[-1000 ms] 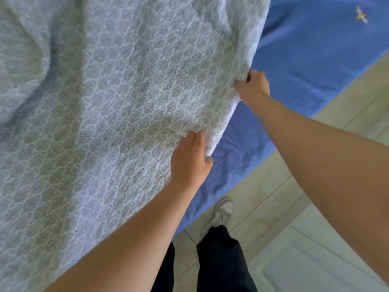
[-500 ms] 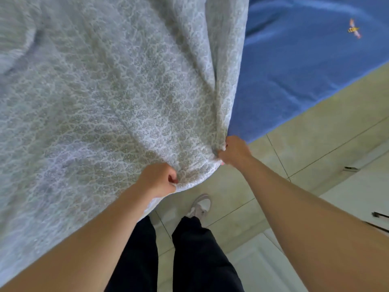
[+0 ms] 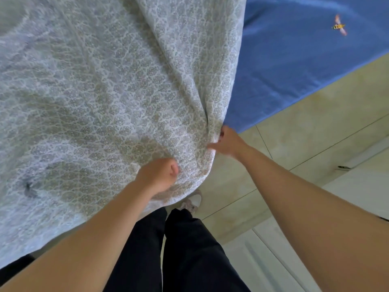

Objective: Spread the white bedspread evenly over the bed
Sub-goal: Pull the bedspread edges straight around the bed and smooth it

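Drawn back toward the person's legs since a second ago, the white bedspread (image 3: 109, 98) fills the left of the view, its edge bunched at the bed's side. At the right the bed (image 3: 294, 66) shows bare blue sheet above the tiled floor (image 3: 305, 127). The left hand (image 3: 159, 175) grips a fistful of hem. The right hand (image 3: 228, 142) pinches the edge nearby. A small bee print (image 3: 339, 25) marks the sheet.

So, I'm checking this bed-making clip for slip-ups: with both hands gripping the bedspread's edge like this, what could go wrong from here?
1. The left hand and right hand grip the bedspread close together, so the cloth bunches between them. It may land creased and lopsided, leaving the blue sheet uncovered.
2. The hem hangs over the shoe in this view, so a step could tread on it.
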`<action>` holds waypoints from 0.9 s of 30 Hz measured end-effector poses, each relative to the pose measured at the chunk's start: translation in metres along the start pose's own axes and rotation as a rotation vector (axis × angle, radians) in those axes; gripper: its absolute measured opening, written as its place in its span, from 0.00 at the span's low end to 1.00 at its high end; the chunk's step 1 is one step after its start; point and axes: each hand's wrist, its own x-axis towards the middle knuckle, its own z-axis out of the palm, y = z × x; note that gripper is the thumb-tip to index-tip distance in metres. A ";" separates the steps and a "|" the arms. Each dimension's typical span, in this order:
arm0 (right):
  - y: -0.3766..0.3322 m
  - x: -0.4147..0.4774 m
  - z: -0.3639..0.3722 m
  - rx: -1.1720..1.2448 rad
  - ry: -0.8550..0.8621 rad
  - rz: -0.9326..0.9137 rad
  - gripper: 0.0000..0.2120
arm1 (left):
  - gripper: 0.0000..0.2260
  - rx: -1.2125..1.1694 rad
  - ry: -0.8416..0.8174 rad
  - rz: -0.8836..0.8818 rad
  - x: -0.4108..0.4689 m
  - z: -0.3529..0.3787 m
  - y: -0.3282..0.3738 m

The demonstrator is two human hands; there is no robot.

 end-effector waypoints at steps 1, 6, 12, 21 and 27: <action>-0.008 0.008 -0.008 0.103 0.049 0.006 0.14 | 0.05 -0.036 0.101 0.032 0.004 -0.008 0.011; -0.027 0.067 -0.054 0.447 0.301 -0.033 0.19 | 0.11 -0.057 0.596 0.212 0.039 -0.042 0.059; -0.072 0.091 -0.096 0.548 0.505 -0.098 0.19 | 0.32 -0.278 0.583 0.314 0.101 -0.064 0.117; -0.142 0.137 -0.128 0.413 0.095 -0.134 0.27 | 0.17 -0.289 0.525 -0.141 0.176 -0.122 0.131; -0.164 0.170 -0.137 0.453 0.264 -0.087 0.22 | 0.13 -0.808 0.549 -0.154 0.178 -0.136 0.092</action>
